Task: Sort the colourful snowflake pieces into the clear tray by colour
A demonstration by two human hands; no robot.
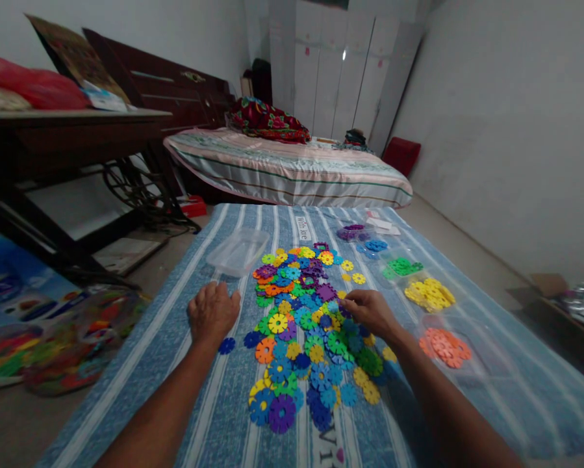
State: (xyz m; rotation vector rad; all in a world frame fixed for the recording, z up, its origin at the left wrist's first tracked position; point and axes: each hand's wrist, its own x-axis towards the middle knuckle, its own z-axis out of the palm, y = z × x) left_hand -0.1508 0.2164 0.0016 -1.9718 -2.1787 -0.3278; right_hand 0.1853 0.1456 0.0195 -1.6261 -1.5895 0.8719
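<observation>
A loose pile of flower-shaped plastic discs [278, 323] in many colours covers the middle of the cloth-covered table [175, 396]. My left hand [214, 313] lies palm down on the cloth left of the pile, fingers slightly bent and holding nothing. A dark blue disc [227, 345] rests alone just below it. At the pile's right side, my right hand [371, 312] pinches with thumb and fingertips close to a purple square piece [327, 292]. Whatever lies between those fingertips is too small to make out.
Down the table's right side stand clear containers with purple pieces [354, 232], blue pieces [375, 246], green pieces [403, 267], yellow pieces [430, 294] and orange pieces [445, 347]. A clear plastic tray [238, 252] sits at the back left. A bed [292, 169] stands beyond.
</observation>
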